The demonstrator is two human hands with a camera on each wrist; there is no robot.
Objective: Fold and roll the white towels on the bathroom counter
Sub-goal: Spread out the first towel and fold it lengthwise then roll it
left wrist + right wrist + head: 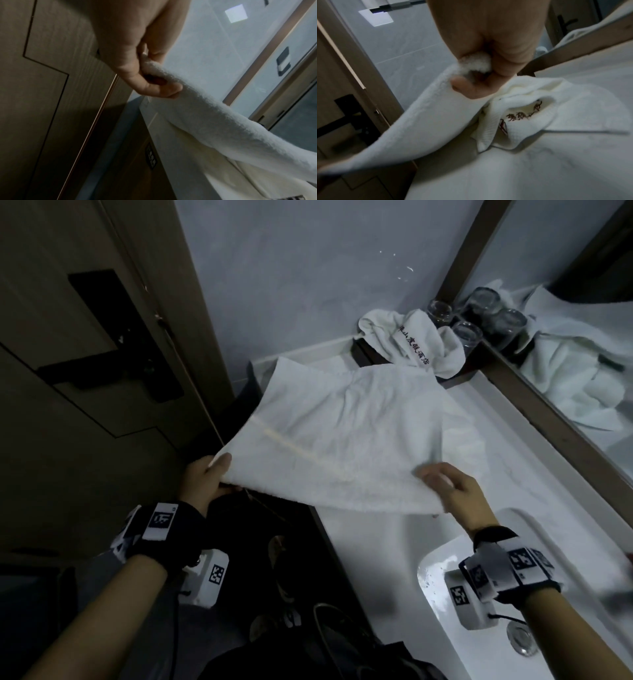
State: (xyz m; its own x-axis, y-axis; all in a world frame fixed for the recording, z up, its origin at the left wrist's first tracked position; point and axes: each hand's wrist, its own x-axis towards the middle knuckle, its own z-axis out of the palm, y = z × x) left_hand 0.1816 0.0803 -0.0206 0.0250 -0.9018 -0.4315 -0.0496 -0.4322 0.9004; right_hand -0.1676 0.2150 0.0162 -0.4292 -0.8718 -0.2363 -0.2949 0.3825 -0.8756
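Observation:
A white towel (346,436) is stretched over the counter, its far part lying on the surface and its near edge lifted. My left hand (209,477) pinches the near left corner beyond the counter's edge; in the left wrist view the left hand (145,75) has thumb and fingers closed on the towel (214,121) hem. My right hand (445,484) grips the near right corner; in the right wrist view the right hand (481,75) bunches the towel (423,125) edge. A second crumpled white towel (414,340) with dark embroidered lettering lies at the back; the second towel (522,119) shows beyond my fingers.
The white counter (507,446) runs along a mirror (582,344) on the right. Several upturned glasses (462,330) stand on a dark tray at the back corner. A white basin (442,570) with a drain is near right. A wooden door (85,354) stands to the left.

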